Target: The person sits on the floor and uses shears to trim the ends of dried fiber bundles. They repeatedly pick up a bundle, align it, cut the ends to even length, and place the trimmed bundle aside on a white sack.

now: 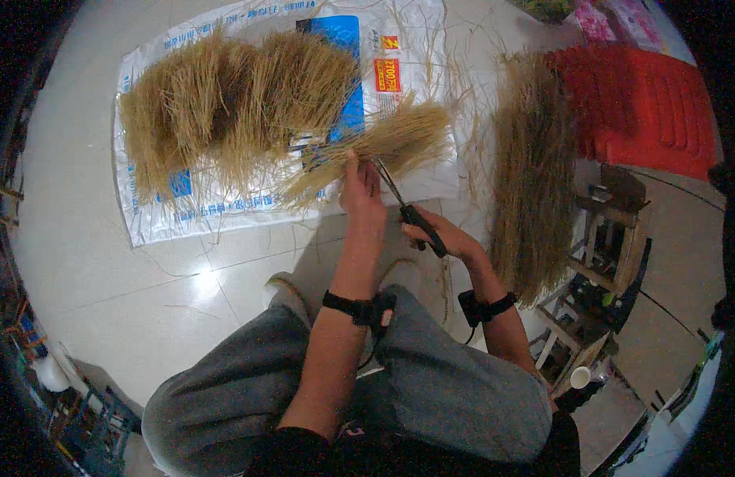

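My left hand [362, 185] is closed around a bundle of dry, straw-like stalks [403, 134], which lies slantwise over the near right part of a white woven sack [415, 179]. In my right hand [445, 232] is a pair of scissors [424, 226] with black handles. Its blades point up and left, their tips at the underside of the bundle, close to my left fingers. Whether the blades are apart is hard to tell. Cut bundles of similar stalks [224, 101] are heaped on the sack's left and middle parts.
Right of the sack lies a long pile of uncut-looking stalks [528, 179], next to a red plastic stool or chair [659, 113]. Small wooden stools [612, 238] and a paper cup [580, 377] stand at the right. Loose strands are scattered over the tiled floor [164, 286].
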Available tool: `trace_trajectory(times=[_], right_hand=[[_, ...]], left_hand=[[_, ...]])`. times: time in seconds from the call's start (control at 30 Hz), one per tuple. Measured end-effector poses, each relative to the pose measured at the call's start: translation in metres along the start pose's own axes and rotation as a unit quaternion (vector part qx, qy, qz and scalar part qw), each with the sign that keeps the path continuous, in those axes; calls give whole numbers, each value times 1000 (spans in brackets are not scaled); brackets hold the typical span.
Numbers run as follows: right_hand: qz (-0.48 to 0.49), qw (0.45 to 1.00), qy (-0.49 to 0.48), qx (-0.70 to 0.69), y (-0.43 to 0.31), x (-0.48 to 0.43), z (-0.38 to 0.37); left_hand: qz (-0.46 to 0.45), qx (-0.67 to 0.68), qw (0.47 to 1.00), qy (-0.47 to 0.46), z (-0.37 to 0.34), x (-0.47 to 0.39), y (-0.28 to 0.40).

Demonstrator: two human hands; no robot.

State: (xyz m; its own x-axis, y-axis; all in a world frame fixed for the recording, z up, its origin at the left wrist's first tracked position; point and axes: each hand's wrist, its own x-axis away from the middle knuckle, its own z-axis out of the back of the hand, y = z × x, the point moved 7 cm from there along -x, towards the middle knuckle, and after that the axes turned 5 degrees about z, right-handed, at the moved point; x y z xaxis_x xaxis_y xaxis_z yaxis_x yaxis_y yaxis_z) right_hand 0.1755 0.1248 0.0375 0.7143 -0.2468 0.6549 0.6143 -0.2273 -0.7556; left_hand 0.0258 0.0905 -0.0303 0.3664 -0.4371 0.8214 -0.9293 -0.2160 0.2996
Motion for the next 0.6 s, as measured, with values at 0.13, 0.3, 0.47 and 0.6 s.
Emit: trace_trajectory(times=[0.13,0.3,0.47,0.6], right_hand=[[31,999,15,-3,-3,0,0],[10,1000,26,15,1,-10,3],[-4,1000,23,-18,-4,-29,4],[37,998,35,-22,-18,-34,6]], left_hand=[[11,58,996,69,4,-14,-5],[-4,69,997,31,7,-22,-5],[15,33,998,58,18,-11,-9],[39,15,997,63,21,-13,-6]])
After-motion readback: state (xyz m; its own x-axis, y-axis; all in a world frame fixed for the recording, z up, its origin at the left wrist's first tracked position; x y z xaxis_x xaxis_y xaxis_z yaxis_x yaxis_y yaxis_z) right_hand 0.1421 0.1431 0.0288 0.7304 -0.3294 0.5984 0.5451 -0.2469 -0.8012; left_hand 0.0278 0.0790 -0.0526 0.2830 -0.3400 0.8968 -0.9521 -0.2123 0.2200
